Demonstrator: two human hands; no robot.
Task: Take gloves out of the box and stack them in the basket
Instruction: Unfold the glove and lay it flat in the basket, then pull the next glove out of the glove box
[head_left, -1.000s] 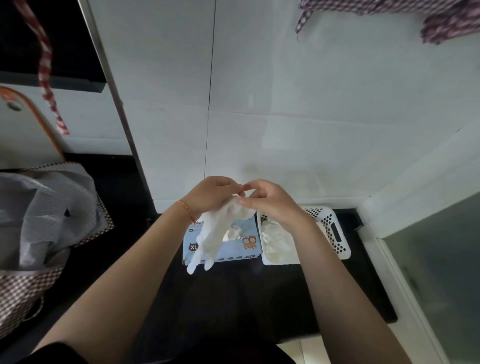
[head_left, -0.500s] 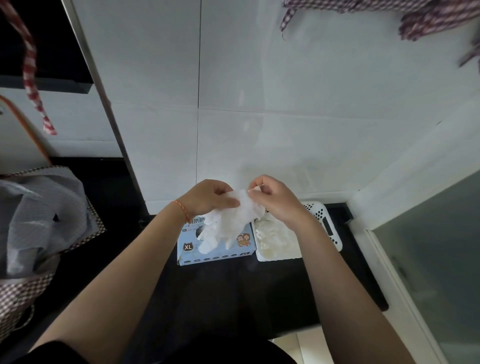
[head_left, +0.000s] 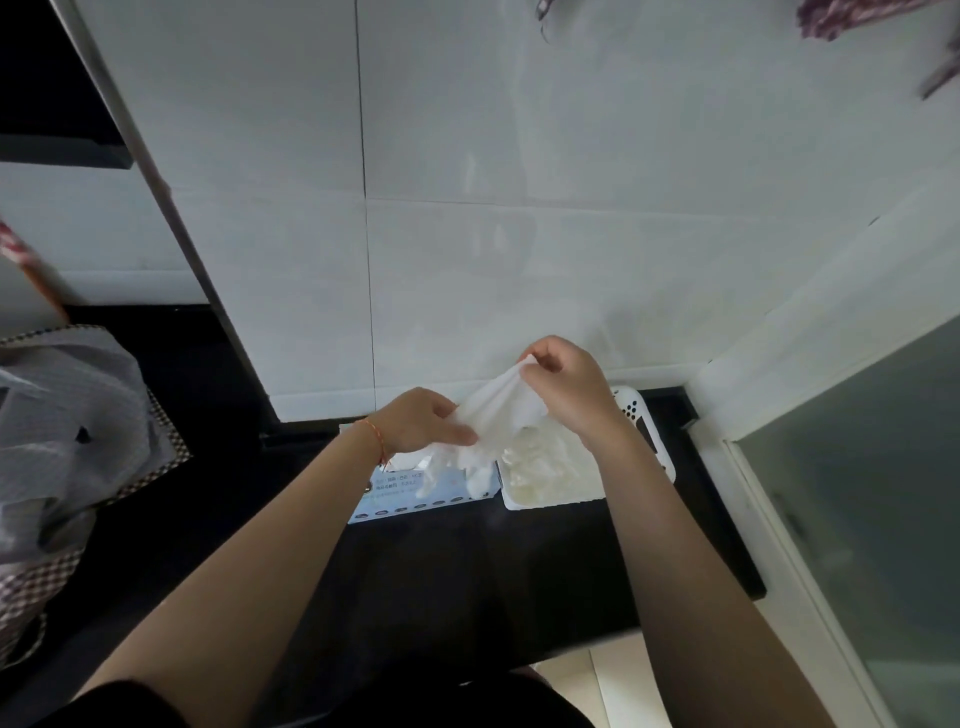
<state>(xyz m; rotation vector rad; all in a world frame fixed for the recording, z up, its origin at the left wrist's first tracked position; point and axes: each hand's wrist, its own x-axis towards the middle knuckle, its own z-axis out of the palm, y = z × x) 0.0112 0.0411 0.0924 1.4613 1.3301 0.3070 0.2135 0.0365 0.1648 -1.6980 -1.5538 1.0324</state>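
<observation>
Since a moment ago I have drawn my hands apart, so the white disposable glove (head_left: 493, 415) that hung bunched between them is now stretched on a slant above the counter — its cuff end raised toward the tiled wall (head_left: 519, 156), its fingers trailing down over the blue glove box (head_left: 410, 491). My right hand (head_left: 563, 387) pinches the upper end with curled fingertips, while my left hand (head_left: 421, 423) grips the lower part between thumb and fingers. Just right of the box, touching it, the white perforated basket (head_left: 636, 421) on the black countertop (head_left: 519, 571) holds a pale heap of gloves already laid inside.
</observation>
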